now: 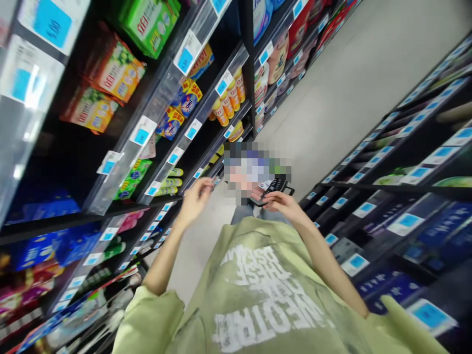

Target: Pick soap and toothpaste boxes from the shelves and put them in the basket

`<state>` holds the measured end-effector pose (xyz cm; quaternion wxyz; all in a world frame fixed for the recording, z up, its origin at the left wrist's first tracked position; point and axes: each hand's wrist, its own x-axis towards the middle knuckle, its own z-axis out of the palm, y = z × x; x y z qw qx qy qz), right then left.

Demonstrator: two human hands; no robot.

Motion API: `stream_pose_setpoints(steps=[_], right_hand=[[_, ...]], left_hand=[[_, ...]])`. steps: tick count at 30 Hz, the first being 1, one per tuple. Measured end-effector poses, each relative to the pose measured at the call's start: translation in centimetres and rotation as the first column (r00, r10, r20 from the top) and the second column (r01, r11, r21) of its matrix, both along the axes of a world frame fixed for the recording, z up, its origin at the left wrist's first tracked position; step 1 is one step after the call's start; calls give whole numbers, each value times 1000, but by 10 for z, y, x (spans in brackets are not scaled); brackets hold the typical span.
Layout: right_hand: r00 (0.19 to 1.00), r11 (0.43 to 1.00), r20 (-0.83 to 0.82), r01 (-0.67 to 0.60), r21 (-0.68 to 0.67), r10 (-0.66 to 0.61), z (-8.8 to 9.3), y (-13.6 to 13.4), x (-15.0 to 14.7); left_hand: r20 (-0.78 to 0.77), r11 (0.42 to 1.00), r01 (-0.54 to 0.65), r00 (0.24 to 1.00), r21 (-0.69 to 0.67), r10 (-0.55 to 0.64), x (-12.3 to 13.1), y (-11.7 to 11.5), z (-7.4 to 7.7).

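My right hand point(285, 205) is closed on a black handheld device with a keypad point(272, 188), held in front of my chest. A blurred patch hides whatever lies just above the device. My left hand point(196, 197) is raised beside it at about the same height, close to the edge of the left shelf point(162, 200). Its fingers are curled in and I see nothing in them. Both forearms are bare and come out of the sleeves of my light green sweatshirt point(258, 295), which has white lettering.
I stand in a shop aisle with a grey floor point(342, 83). Black shelving on the left holds green and orange packets point(120, 73), yellow bottles point(230, 98) and blue boxes point(55, 246). Dark shelves with blue price tags point(409, 221) line the right.
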<state>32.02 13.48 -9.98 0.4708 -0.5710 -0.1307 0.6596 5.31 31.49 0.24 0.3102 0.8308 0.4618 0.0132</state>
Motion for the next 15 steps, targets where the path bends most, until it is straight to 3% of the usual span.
stream_pose_setpoints(steps=[1,2,5,7,9,15], right_hand=[[1000,1000,-3,8,-6,-8,-2,2,1],[1000,1000,-5,21,-18,-21,-5,3,1],[999,995,-14,51,-88,-53,-16,3,2],[998,985,-10,62,-162,-65,-27,0,2],[998,972,2,66,-224,-68,-38,-3,0],[1000,960,20,-14,-281,21,-68,-4,-11]], left_hand=[[-117,974,84,987,-212,-111,15,-24,-26],[-151,944,115,974,-310,-168,29,-49,-50],[-185,880,140,951,-454,-247,56,-110,-107],[-189,846,145,942,-514,-277,62,-126,-133],[-191,839,124,946,-530,-261,62,-122,-155],[-243,800,-38,961,-599,-136,42,-67,-210]])
